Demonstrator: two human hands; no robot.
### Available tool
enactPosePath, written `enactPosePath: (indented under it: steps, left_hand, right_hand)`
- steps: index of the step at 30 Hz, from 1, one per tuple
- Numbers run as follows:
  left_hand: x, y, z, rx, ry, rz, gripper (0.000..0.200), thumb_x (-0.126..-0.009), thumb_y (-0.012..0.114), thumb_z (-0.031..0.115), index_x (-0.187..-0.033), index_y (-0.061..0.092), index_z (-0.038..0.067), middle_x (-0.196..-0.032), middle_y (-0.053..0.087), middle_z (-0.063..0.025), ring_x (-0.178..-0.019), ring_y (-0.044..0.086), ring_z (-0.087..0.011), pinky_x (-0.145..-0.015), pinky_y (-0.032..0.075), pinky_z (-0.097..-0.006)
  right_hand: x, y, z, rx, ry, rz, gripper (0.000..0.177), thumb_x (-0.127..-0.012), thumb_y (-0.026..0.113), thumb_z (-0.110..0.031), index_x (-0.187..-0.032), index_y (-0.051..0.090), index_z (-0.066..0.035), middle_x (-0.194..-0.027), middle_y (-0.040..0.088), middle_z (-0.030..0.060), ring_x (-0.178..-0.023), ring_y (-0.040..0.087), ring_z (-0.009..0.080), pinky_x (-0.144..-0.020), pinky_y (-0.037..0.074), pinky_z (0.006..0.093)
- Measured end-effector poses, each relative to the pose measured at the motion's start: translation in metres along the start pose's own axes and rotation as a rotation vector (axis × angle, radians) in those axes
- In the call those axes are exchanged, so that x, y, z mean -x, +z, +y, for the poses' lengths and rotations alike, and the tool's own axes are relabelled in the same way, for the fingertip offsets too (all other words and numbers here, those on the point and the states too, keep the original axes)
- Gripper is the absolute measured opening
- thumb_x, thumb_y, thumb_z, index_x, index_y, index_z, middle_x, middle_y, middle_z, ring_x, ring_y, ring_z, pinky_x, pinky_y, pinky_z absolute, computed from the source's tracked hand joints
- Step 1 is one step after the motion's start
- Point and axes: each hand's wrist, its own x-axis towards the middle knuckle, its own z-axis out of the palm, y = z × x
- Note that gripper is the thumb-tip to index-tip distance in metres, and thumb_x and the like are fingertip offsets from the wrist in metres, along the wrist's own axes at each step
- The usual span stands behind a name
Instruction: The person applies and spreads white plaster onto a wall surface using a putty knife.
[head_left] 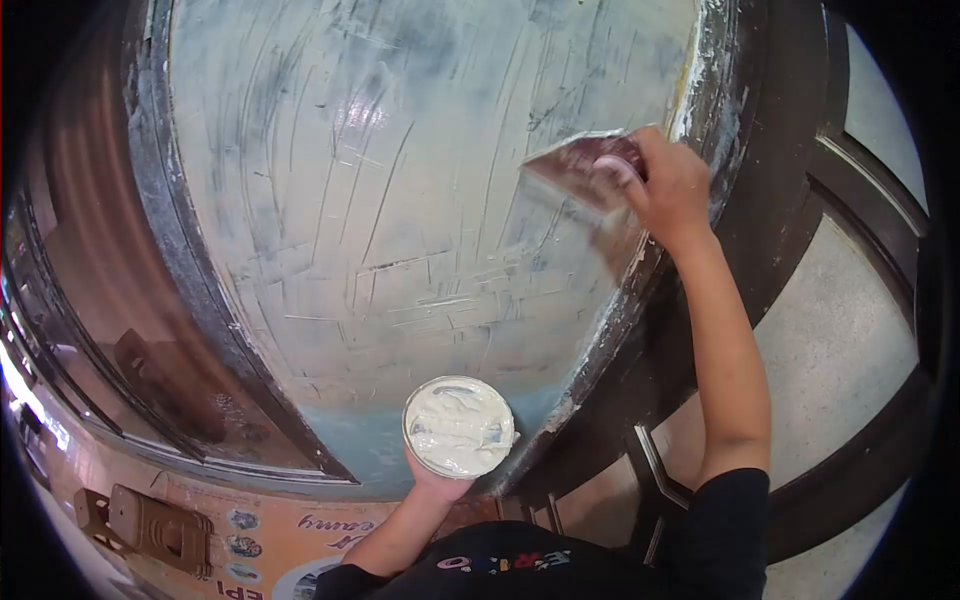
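Observation:
My right hand (672, 190) grips a dark reddish putty knife (590, 172) by its upper end, its wide blade against the wall panel near the panel's right edge. The panel (400, 200) is smeared with whitish filler over blue-grey, with many raised ridges and streaks. Low in the middle, my left hand (440, 483) holds up a round tub (408, 425) from beneath, most of its fingers hidden under it. Thick white putty (460, 425) fills the tub, its surface uneven.
Dark wooden framing with pale panes (850, 290) stands on the right. On the left is a brown glossy panel (110, 200) with a dark frame. A brown plastic chair (160, 530) and an orange printed banner (300, 530) are at the lower left.

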Motion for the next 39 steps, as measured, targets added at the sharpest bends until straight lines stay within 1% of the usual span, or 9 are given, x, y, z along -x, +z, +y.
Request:
enactPosePath:
  steps: [6, 13, 19, 23, 27, 31, 34, 36, 39]
  left_hand:
    - [-0.001, -0.008, -0.004, -0.006, -0.033, -0.034, 0.07, -0.095, 0.035, 0.062, -0.149, 0.041, 0.018, -0.155, 0.039, -0.0128, -0.14, 0.038, -0.0434, -0.112, 0.024, -0.0732]
    - [0.001, -0.001, 0.005, -0.014, -0.039, -0.002, 0.068, -0.096, 0.033, 0.06, -0.147, 0.045, 0.017, -0.152, 0.044, -0.0129, -0.138, 0.042, -0.0423, -0.113, 0.029, -0.0682]
    - [0.006, -0.007, 0.013, -0.042, -0.057, 0.055, 0.071, -0.093, 0.036, 0.064, -0.148, 0.043, 0.02, -0.153, 0.041, -0.0136, -0.138, 0.04, -0.0449, -0.108, 0.025, -0.0781]
    - [0.01, -0.01, 0.021, -0.053, -0.056, 0.026, 0.071, -0.094, 0.035, 0.064, -0.148, 0.042, 0.019, -0.153, 0.041, -0.0134, -0.138, 0.04, -0.0449, -0.109, 0.023, -0.078]
    - [0.012, 0.0, 0.024, -0.036, -0.068, 0.016, 0.07, -0.094, 0.036, 0.063, -0.148, 0.042, 0.019, -0.153, 0.042, -0.0138, -0.137, 0.041, -0.0451, -0.108, 0.024, -0.0782]
    - [0.015, 0.0, 0.025, -0.046, -0.086, 0.015, 0.069, -0.094, 0.036, 0.063, -0.147, 0.044, 0.019, -0.152, 0.042, -0.0143, -0.136, 0.042, -0.045, -0.108, 0.025, -0.0779]
    - [0.017, 0.0, 0.03, -0.095, -0.08, 0.032, 0.069, -0.094, 0.036, 0.063, -0.146, 0.045, 0.018, -0.152, 0.043, -0.0147, -0.136, 0.043, -0.0451, -0.108, 0.025, -0.078]
    - [0.023, 0.003, 0.034, -0.085, -0.084, 0.021, 0.07, -0.094, 0.035, 0.062, -0.148, 0.044, 0.018, -0.153, 0.042, -0.013, -0.138, 0.041, -0.0432, -0.11, 0.027, -0.0731]
    - [0.029, 0.007, 0.04, -0.049, -0.079, -0.004, 0.07, -0.094, 0.035, 0.063, -0.147, 0.045, 0.018, -0.152, 0.043, -0.0132, -0.137, 0.042, -0.0432, -0.11, 0.028, -0.0737]
  right_hand:
    - [0.038, 0.049, -0.005, 0.025, -0.448, -0.3, 0.034, -0.083, 0.072, -0.043, -0.091, 0.059, -0.013, -0.076, 0.062, 0.0079, -0.071, 0.061, 0.0328, -0.064, 0.048, 0.0436]
    - [-0.029, -0.005, 0.033, 0.23, -0.092, 0.031, 0.032, -0.085, 0.068, -0.045, -0.092, 0.058, -0.015, -0.078, 0.064, 0.0038, -0.073, 0.064, 0.0278, -0.068, 0.046, 0.0408]
    - [0.007, 0.033, 0.03, 0.232, -0.529, -0.232, 0.033, -0.08, 0.071, -0.044, -0.089, 0.058, -0.015, -0.076, 0.063, 0.0028, -0.07, 0.064, 0.0248, -0.064, 0.044, 0.0385]
    - [-0.055, -0.013, 0.082, 0.401, -0.241, 0.251, 0.036, -0.078, 0.075, -0.046, -0.1, 0.061, -0.02, -0.071, 0.066, 0.0045, -0.064, 0.065, 0.0293, -0.057, 0.05, 0.0419]
    - [-0.08, -0.041, 0.078, 0.257, -0.077, 0.305, 0.04, -0.086, 0.067, -0.054, -0.099, 0.058, -0.017, -0.069, 0.065, 0.0085, -0.064, 0.066, 0.0334, -0.056, 0.051, 0.0436]
    - [-0.062, -0.007, 0.041, 0.279, -0.417, -0.001, 0.037, -0.086, 0.066, -0.053, -0.098, 0.059, -0.018, -0.075, 0.065, 0.0081, -0.07, 0.066, 0.0326, -0.061, 0.051, 0.0453]
    - [-0.092, -0.003, 0.054, 0.317, -0.346, 0.083, 0.038, -0.087, 0.067, -0.051, -0.101, 0.06, -0.016, -0.077, 0.066, 0.0104, -0.074, 0.066, 0.0341, -0.066, 0.051, 0.0466]
    - [-0.12, -0.033, 0.057, 0.49, 0.079, 0.081, 0.036, -0.092, 0.064, -0.046, -0.105, 0.06, -0.013, -0.08, 0.067, 0.0138, -0.077, 0.066, 0.0369, -0.072, 0.052, 0.0453]
    - [-0.136, -0.061, 0.06, 0.446, 0.172, 0.223, 0.035, -0.096, 0.063, -0.04, -0.104, 0.058, -0.007, -0.085, 0.068, 0.012, -0.081, 0.067, 0.0309, -0.071, 0.051, 0.0417]
